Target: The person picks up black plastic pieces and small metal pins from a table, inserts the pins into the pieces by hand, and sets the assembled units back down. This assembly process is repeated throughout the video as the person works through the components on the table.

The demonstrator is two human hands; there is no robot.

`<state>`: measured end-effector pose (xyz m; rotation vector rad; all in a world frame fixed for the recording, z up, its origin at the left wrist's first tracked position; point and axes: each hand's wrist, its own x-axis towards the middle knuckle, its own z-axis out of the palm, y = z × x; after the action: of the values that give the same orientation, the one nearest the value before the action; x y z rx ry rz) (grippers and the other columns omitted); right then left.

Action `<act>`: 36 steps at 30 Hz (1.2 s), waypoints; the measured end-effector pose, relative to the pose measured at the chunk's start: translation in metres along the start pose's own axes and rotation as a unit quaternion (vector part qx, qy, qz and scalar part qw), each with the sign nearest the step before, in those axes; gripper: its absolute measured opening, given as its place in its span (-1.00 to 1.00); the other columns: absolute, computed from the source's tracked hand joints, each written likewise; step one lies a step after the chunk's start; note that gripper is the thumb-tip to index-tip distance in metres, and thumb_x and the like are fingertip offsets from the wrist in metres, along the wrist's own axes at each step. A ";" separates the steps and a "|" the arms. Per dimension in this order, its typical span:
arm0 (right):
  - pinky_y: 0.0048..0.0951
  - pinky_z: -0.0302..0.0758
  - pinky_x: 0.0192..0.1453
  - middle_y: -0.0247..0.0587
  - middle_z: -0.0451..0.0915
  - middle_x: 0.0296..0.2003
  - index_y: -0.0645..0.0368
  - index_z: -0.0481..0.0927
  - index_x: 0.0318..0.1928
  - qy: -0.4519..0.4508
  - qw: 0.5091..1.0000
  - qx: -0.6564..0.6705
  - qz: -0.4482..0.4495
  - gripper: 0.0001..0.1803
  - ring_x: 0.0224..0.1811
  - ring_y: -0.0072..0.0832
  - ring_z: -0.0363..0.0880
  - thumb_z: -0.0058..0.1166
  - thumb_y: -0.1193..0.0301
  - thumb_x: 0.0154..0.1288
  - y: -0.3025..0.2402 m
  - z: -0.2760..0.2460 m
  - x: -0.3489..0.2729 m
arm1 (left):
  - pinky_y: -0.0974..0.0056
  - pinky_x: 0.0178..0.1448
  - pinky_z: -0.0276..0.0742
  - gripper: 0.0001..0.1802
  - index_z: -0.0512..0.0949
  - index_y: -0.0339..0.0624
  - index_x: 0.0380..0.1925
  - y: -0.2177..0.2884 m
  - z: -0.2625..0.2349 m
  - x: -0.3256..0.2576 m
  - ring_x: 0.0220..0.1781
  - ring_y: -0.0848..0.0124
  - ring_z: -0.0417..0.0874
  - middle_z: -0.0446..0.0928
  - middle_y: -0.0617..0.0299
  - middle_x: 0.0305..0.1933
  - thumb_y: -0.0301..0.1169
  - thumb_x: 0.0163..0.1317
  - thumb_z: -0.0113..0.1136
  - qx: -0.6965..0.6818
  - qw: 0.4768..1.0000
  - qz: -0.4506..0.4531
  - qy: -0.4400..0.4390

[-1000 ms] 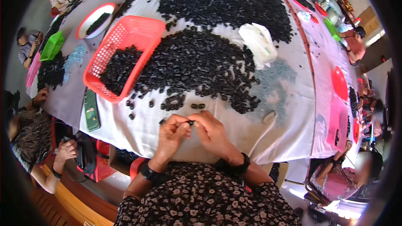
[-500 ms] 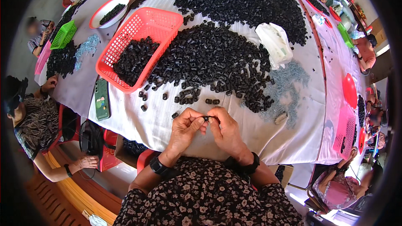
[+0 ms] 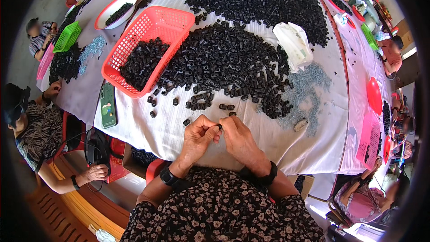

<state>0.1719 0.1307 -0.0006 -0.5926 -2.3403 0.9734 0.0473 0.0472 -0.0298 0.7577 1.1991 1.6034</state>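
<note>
Plainly, at table edge: both hands meeting over white cloth, fingertips together.

Left hand: pinched narrow on small black plastic tube piece, thumb and forefinger closed about it; black wristband at 7 o'clock of hand.

Right hand: fingertips pressed to same piece from 3 o'clock side, pinch tight; anything else between fingers too small to tell.

Piece in hand: held just above white ribbed tablecloth, clear of cloth, at 6 o'clock of loose scatter.

Loose black pieces: few dozen strewn at 12 o'clock of hands, near, apart from one another.

Large heap of black tube pieces: further toward 12 o'clock, broad and thick; judged mostly not yet handled.

Second black heap: beyond, well apart, equally big.

Red plastic lattice basket: at 10 o'clock, tilted against heap, black pieces filling lower end only; rest bare.

Pale blue-grey small parts: spread at 2 o'clock, beside heap.

White crumpled plastic bag: at 1 o'clock, on cloth.

Green-cased phone: at 9 o'clock, flat near table edge.

Progress, as judgement: early to middling; basket partly filled, far more lying on cloth than gathered.
</note>
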 end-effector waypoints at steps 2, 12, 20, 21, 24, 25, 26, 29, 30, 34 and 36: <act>-0.21 0.42 -0.22 -0.02 0.38 -0.37 0.25 0.33 -0.29 -0.013 1.000 0.008 0.001 -0.80 -0.28 -0.09 0.42 -0.07 0.68 0.02 0.001 0.001 0.002 | 0.47 -0.36 0.48 -0.96 0.43 -0.28 -0.36 0.001 0.000 0.000 -0.46 0.59 0.50 0.53 0.25 -0.45 -0.56 0.28 0.03 0.008 1.000 -0.001 0.008; -0.32 0.41 -0.17 -0.04 0.37 -0.36 0.44 0.34 -0.16 -0.027 0.974 -0.197 -0.113 -0.69 -0.26 -0.21 0.39 -0.07 0.58 0.03 0.003 0.010 0.002 | 0.49 -0.36 0.45 -0.91 0.44 -0.26 -0.46 -0.010 0.003 0.000 -0.45 0.61 0.49 0.52 0.28 -0.48 -0.60 0.24 0.04 0.010 0.997 -0.025 0.075; -0.28 0.43 -0.13 0.06 0.38 -0.30 0.54 0.34 -0.15 -0.064 0.951 -0.286 -0.103 -0.63 -0.27 -0.17 0.41 -0.05 0.53 0.02 0.006 0.020 -0.005 | 0.55 -0.44 0.29 -0.83 0.43 -0.22 -0.56 -0.026 0.004 0.002 -0.50 0.71 0.34 0.45 0.42 -0.53 -0.64 0.20 0.04 0.021 0.990 -0.051 0.133; -0.29 0.42 -0.17 0.03 0.39 -0.33 0.50 0.33 -0.14 -0.042 0.964 -0.249 -0.083 -0.64 -0.30 -0.18 0.41 -0.05 0.54 0.01 0.005 0.022 -0.005 | 0.55 -0.46 0.27 -0.83 0.43 -0.23 -0.57 -0.028 0.005 0.001 -0.52 0.72 0.32 0.42 0.44 -0.55 -0.64 0.20 0.04 0.025 0.990 -0.026 0.136; -0.30 0.39 -0.27 -0.02 0.40 -0.39 0.38 0.31 -0.14 0.006 0.977 -0.204 -0.064 -0.66 -0.35 -0.22 0.39 -0.07 0.56 -0.01 0.008 0.025 -0.004 | 0.55 -0.48 0.25 -0.83 0.43 -0.23 -0.56 -0.028 0.009 0.005 -0.54 0.72 0.30 0.40 0.46 -0.58 -0.64 0.20 0.05 0.041 0.988 0.006 0.147; -0.30 0.40 -0.28 -0.02 0.40 -0.39 0.37 0.31 -0.15 0.005 0.979 -0.197 -0.060 -0.66 -0.35 -0.21 0.39 -0.06 0.55 -0.01 0.007 0.024 -0.004 | 0.55 -0.47 0.26 -0.83 0.43 -0.23 -0.56 -0.026 0.012 0.004 -0.53 0.72 0.31 0.40 0.46 -0.58 -0.64 0.20 0.04 0.036 0.988 0.003 0.150; -0.29 0.40 -0.29 -0.03 0.40 -0.39 0.37 0.32 -0.15 0.004 0.980 -0.188 -0.058 -0.66 -0.34 -0.21 0.39 -0.06 0.55 -0.01 0.007 0.024 -0.003 | 0.55 -0.47 0.26 -0.83 0.43 -0.23 -0.56 -0.027 0.013 0.005 -0.53 0.72 0.31 0.40 0.46 -0.58 -0.64 0.20 0.04 0.035 0.988 0.003 0.147; -0.29 0.40 -0.31 -0.04 0.40 -0.40 0.35 0.32 -0.16 0.008 0.981 -0.188 -0.035 -0.67 -0.35 -0.21 0.40 -0.05 0.53 -0.01 0.009 0.030 -0.001 | 0.56 -0.43 0.28 -0.82 0.41 -0.21 -0.57 -0.024 0.018 0.006 -0.48 0.72 0.32 0.42 0.44 -0.55 -0.64 0.21 0.03 0.051 0.984 0.019 0.167; -0.29 0.40 -0.31 -0.04 0.40 -0.40 0.35 0.32 -0.16 0.008 0.981 -0.189 -0.033 -0.67 -0.35 -0.21 0.40 -0.05 0.53 -0.01 0.009 0.032 0.000 | 0.56 -0.43 0.28 -0.82 0.41 -0.21 -0.57 -0.024 0.019 0.008 -0.48 0.72 0.32 0.42 0.44 -0.55 -0.64 0.21 0.03 0.050 0.985 0.017 0.166; -0.31 0.41 -0.31 -0.05 0.39 -0.40 0.37 0.32 -0.13 0.045 0.977 -0.208 -0.020 -0.64 -0.36 -0.22 0.40 -0.05 0.51 0.00 0.007 0.038 0.007 | 0.55 -0.42 0.30 -0.82 0.41 -0.21 -0.56 -0.026 0.011 0.015 -0.48 0.73 0.33 0.42 0.44 -0.54 -0.62 0.23 0.04 0.070 0.982 0.063 0.163; -0.32 0.41 -0.30 -0.05 0.39 -0.39 0.38 0.32 -0.11 0.067 0.975 -0.209 -0.031 -0.62 -0.36 -0.22 0.40 -0.04 0.51 0.00 0.008 0.040 0.009 | 0.56 -0.42 0.30 -0.81 0.40 -0.20 -0.56 -0.020 0.010 0.017 -0.48 0.74 0.31 0.42 0.45 -0.54 -0.62 0.23 0.05 0.027 0.987 0.040 0.151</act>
<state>0.1420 0.1207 -0.0279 -0.7152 -2.4350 0.3945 0.0567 0.0674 -0.0465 0.6171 1.4465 1.8043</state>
